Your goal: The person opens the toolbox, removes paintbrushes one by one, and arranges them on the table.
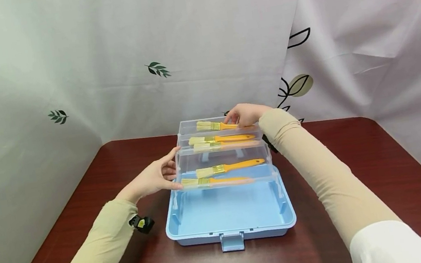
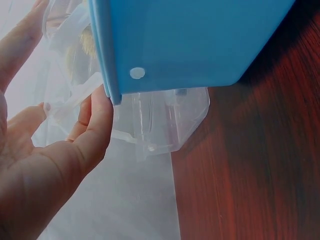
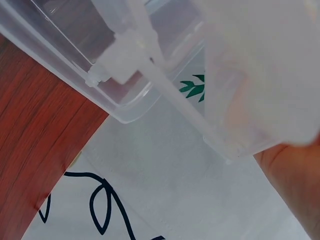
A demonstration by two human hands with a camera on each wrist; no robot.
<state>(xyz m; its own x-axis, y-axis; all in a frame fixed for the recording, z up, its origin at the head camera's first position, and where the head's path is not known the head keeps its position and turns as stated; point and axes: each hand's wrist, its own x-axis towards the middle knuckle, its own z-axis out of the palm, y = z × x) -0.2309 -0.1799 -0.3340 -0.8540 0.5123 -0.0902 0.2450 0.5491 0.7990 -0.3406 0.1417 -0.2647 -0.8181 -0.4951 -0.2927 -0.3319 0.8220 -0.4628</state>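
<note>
A light blue toolbox [image 1: 227,212] stands unlidded on the table, its stepped clear trays [image 1: 237,150] raised at the back. On the left, my left hand [image 1: 152,178] holds the end of the front clear tray, thumb low and index finger higher; its other fingers curl by the white hinge arms [image 2: 80,95]. My right hand [image 1: 247,113] reaches into the rearmost tray and pinches the handle of a paintbrush [image 1: 209,125] with pale bristles and a yellow handle. More paintbrushes [image 1: 235,166] lie in the lower trays. In the right wrist view, cloudy plastic partly hides the right fingers.
A dark red wooden table [image 1: 335,186] bears the box. Behind it hangs a pale curtain [image 1: 116,64] with leaf prints, close to the table's back edge. The blue latch [image 1: 232,241] juts from the box's front.
</note>
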